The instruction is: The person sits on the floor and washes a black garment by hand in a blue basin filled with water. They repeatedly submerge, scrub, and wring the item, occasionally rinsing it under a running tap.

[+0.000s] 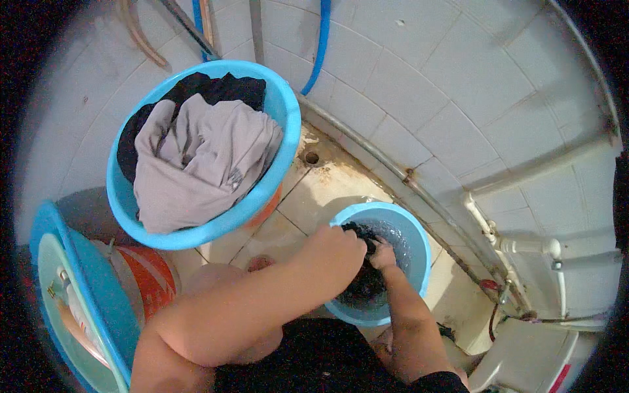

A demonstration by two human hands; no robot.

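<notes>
A light-blue basin (pixel 422 262) stands on the floor in front of me, with water and a black cloth (pixel 363 288) in it. Both my hands are over this basin. My left hand (pixel 345 252) is closed in a fist on the upper part of the wet black cloth. Close beside it, my right hand (pixel 382 254) grips the same cloth with bent fingers. The cloth's lower part hangs down into the basin; the folds between my hands are partly hidden.
At the upper left, a large blue tub (pixel 291 124) holds a grey garment (pixel 203 164) and black clothing (pixel 242 90). Left of me are a tilted blue basin (pixel 105 275) and a red bucket (pixel 151 281). A floor drain (pixel 312 158) and wall pipes (pixel 367 145) lie beyond.
</notes>
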